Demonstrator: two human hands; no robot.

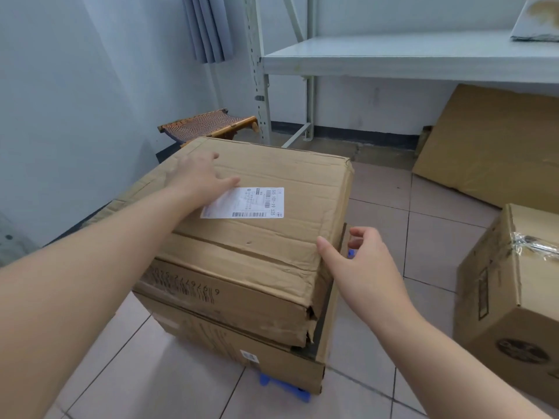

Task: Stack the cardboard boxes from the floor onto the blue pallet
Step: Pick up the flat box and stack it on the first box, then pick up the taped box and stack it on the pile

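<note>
A worn cardboard box [272, 237] with a white shipping label lies on top of a wider cardboard box [230, 346]. Under the stack, a bit of the blue pallet [284, 387] shows at the near edge. My left hand [199, 176] rests flat on the top box beside the label, fingers spread. My right hand [357, 264] hovers open at the top box's near right corner, thumb against the edge, gripping nothing. Another cardboard box [508, 300] stands on the floor at the right.
A flattened cardboard sheet [490, 146] leans against the wall under a grey metal shelf [393, 58]. A small folding stool [208, 127] stands behind the stack, close to the left wall. Tiled floor lies in front and to the right.
</note>
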